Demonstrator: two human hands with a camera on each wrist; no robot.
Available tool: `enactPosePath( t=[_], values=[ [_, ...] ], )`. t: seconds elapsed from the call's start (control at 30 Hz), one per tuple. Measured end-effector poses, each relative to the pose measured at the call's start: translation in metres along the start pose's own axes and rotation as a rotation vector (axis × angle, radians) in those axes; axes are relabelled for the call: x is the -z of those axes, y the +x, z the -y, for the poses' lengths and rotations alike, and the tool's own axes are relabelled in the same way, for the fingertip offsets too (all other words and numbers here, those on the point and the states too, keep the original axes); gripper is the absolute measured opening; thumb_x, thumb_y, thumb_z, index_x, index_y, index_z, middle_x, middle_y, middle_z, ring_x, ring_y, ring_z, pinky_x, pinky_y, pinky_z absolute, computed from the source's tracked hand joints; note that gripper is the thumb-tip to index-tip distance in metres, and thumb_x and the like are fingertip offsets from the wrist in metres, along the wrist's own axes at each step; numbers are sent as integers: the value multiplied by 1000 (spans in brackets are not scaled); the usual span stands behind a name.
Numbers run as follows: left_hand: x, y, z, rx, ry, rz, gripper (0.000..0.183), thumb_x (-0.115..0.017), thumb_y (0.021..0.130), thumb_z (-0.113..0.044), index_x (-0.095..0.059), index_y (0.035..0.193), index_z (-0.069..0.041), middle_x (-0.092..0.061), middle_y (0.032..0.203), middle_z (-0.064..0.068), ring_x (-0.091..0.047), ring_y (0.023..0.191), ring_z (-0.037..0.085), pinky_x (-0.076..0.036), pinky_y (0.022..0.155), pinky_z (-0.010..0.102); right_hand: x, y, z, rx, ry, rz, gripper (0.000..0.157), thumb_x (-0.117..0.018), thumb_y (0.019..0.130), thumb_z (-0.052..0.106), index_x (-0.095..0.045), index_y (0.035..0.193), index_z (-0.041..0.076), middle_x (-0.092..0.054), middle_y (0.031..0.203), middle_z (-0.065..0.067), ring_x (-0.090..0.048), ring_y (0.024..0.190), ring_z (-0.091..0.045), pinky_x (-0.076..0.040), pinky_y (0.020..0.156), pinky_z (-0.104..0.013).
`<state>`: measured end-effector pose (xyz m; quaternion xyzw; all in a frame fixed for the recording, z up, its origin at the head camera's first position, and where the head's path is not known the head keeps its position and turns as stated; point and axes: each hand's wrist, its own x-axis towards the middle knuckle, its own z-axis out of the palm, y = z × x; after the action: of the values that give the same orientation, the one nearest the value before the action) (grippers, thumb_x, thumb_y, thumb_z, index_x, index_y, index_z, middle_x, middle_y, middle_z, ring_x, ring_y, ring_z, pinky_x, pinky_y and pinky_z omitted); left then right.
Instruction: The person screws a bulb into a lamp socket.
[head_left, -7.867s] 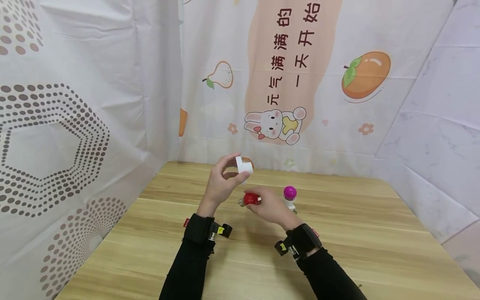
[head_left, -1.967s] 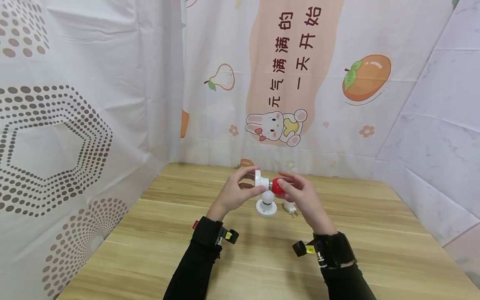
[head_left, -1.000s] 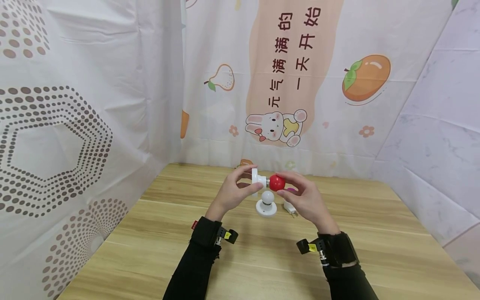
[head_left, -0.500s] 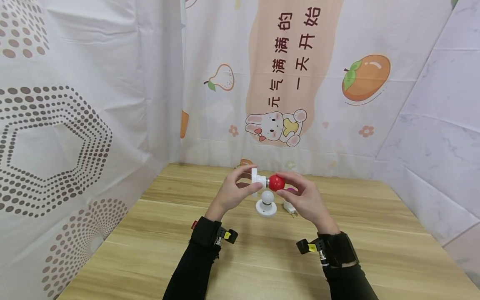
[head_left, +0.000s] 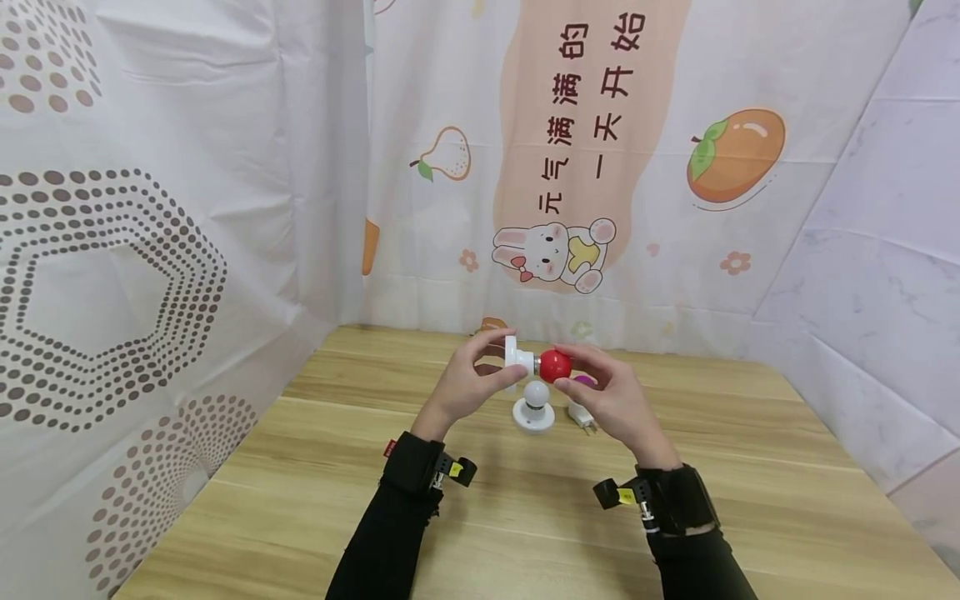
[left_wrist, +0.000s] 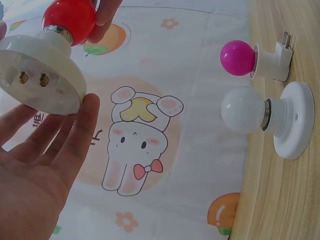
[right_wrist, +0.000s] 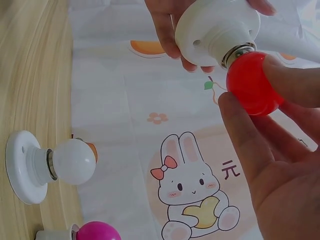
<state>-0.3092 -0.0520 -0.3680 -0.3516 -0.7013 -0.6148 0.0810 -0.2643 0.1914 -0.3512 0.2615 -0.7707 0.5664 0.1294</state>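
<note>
My left hand grips the round flange of a white lamp holder, held sideways above the table. In the left wrist view, two brass screws show on the underside of its base. My right hand pinches a red light bulb between thumb and fingers. The bulb's metal base sits in the holder's mouth, with a silvery band of it still showing in the right wrist view. Below them, a white bulb stands upright in a second round white holder on the table.
Behind the right hand, a magenta bulb sits in a white plug-in socket with metal prongs, on the wooden table. A printed curtain hangs along the table's back edge, and other cloths hang left and right.
Several seconds ago the bulb and holder were apart, one in each hand; now the bulb's base is in the holder. The right fingers have shifted round the bulb since two seconds ago.
</note>
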Motion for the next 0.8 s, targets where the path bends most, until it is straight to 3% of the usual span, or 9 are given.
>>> enactPosePath(
  t=[0.3, 0.57, 0.8],
  values=[
    [-2, 1, -2, -9, 11, 0, 62, -76, 91, -37, -56, 142, -7, -61, 123, 12, -62, 109, 28, -56, 92, 50, 2, -1, 2, -51, -34, 1, 47, -76, 91, 9, -63, 137, 5, -66, 126, -15, -65, 106, -19, -58, 82, -26],
    [-3, 1, -3, 6, 6, 3, 57, -73, 90, -9, -54, 143, -1, -59, 125, 19, -60, 111, 39, -54, 93, 55, 2, -2, 3, -87, -45, 5, 47, -77, 92, 14, -64, 137, 8, -67, 126, -13, -65, 108, -28, -58, 82, -28],
    [-2, 1, -1, -16, 0, 5, 58, -77, 90, -29, -58, 141, -8, -61, 120, 12, -62, 108, 31, -55, 93, 53, 2, -2, 2, -96, -39, 6, 47, -77, 92, 14, -64, 137, 8, -67, 127, -14, -65, 108, -32, -59, 82, -29]
  ],
)
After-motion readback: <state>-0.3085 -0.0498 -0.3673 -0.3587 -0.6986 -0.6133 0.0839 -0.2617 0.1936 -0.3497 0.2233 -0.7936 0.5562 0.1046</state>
